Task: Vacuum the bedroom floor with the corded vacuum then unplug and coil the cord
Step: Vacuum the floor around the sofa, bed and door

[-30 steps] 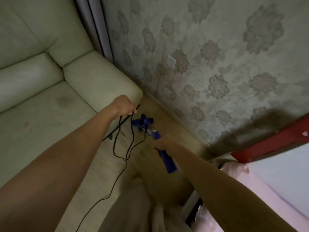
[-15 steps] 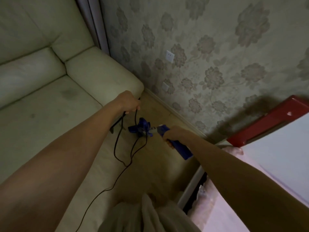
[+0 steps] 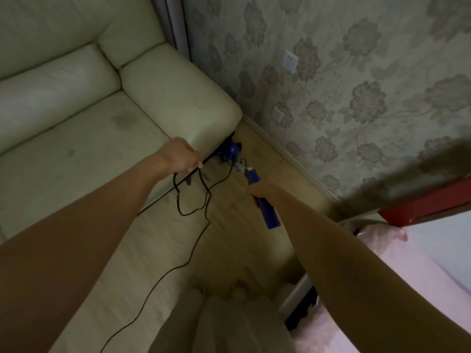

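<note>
My right hand (image 3: 262,187) grips the blue handle (image 3: 267,215) of the corded vacuum. Its blue body and nozzle end (image 3: 230,152) lie on the wooden floor (image 3: 244,225), partly tucked under the sofa's front corner. My left hand (image 3: 182,157) holds loops of the black cord (image 3: 193,212) in a fist just in front of the sofa armrest. The cord hangs in loops below the fist and trails along the floor toward the bottom left.
A pale leather sofa (image 3: 102,110) fills the left side. The floral wallpapered wall carries a white socket (image 3: 290,61) and a lower plate (image 3: 277,114). A red-edged bed frame (image 3: 420,208) with pink bedding (image 3: 413,263) stands at the right. My feet show at the bottom.
The vacuum's nozzle end has slid further away, up to and under the sofa corner. My left hand keeps hold of the cord loops and my right hand keeps the handle.
</note>
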Available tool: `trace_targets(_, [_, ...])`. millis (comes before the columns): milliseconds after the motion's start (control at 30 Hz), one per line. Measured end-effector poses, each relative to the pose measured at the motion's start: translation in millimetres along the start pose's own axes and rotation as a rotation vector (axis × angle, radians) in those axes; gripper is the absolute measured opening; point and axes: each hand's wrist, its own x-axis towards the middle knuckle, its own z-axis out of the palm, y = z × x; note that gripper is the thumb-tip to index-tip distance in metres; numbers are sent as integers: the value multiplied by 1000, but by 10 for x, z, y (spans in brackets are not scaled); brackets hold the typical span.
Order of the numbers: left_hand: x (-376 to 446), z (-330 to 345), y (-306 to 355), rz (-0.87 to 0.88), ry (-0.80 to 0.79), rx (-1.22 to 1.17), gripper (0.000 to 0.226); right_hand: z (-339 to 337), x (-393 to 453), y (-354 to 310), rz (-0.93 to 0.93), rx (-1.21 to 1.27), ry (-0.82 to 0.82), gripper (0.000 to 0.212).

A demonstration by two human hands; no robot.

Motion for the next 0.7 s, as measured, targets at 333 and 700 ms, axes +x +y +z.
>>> trace_targets(333, [-109, 51, -110, 25, -38, -8, 28, 39, -790, 131, -11, 32, -61, 2])
trace_targets(700, [-187, 234, 256, 167, -156, 43, 27, 168, -1179, 350, 44, 216, 62, 16])
